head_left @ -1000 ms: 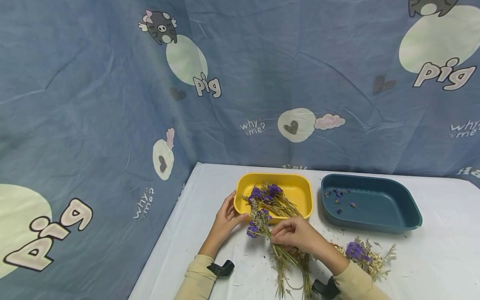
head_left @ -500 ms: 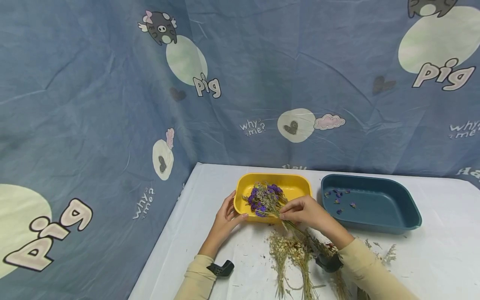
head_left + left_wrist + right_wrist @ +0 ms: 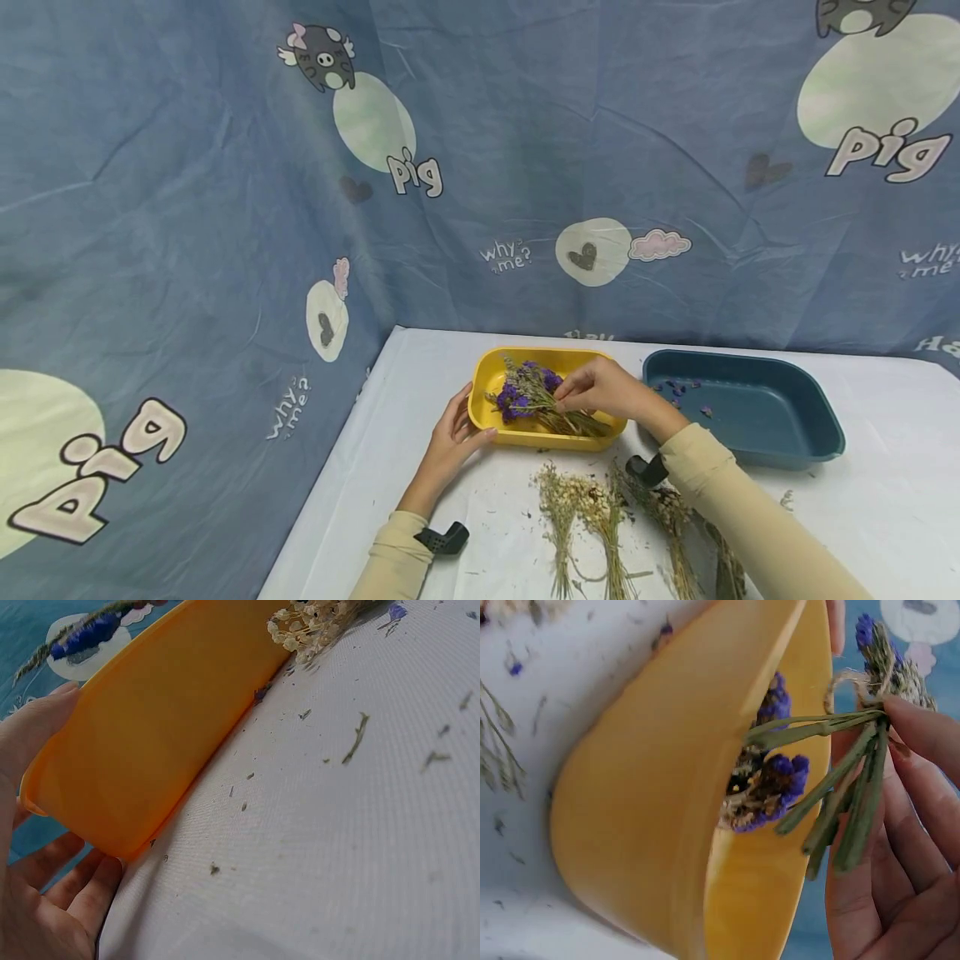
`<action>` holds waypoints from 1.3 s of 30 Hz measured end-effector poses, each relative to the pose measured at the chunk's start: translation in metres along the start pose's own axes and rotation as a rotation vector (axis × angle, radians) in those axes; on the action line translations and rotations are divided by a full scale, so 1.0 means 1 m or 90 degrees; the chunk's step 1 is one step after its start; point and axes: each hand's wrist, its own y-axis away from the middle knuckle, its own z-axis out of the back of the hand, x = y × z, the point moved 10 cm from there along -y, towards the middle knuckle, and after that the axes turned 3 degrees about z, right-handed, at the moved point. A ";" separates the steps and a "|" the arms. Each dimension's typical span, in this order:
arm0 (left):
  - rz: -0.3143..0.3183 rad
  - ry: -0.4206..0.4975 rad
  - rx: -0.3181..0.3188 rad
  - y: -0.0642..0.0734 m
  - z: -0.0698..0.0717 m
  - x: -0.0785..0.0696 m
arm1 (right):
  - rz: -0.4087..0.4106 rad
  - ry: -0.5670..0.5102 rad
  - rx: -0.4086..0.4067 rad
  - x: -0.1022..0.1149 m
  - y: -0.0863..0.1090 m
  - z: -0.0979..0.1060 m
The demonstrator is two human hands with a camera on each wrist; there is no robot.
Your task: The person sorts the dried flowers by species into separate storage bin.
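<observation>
Holding a bunch of purple dried flowers [image 3: 525,398] over the yellow tray [image 3: 489,377], the right hand [image 3: 600,389] pinches the stems; head view. A second ago the same bunch lay nearer the person, on the table [image 3: 420,392] in front of the tray; it now sits inside the tray on the sprigs already there, so the placing looks all but finished, with only the release left. Left hand [image 3: 450,437]: grip closed round the tray's near left corner, steadying it. Blue tray [image 3: 750,417]: just right of the yellow one, a few purple petals in it. Pale dried sprigs [image 3: 581,508]: on the table near the person.

Left wrist view: left hand [image 3: 37,892] with thumb over the yellow tray [image 3: 157,742] rim, fingers under its corner; loose crumbs of stem on the table [image 3: 337,847].

Right wrist view: right hand [image 3: 892,855], grip narrow, fingers [image 3: 922,731] curled on the green stems of the purple dried flowers [image 3: 780,780], heads down in the yellow tray [image 3: 652,802]
</observation>
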 end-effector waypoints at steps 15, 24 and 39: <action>-0.008 -0.002 0.010 0.001 -0.001 -0.001 | -0.022 0.095 0.067 -0.013 -0.023 -0.026; -0.008 -0.011 0.008 0.001 -0.001 0.000 | -0.026 0.118 0.085 -0.018 -0.025 -0.036; -0.009 -0.001 0.007 0.001 -0.001 -0.001 | -0.018 0.093 0.099 -0.018 -0.015 -0.021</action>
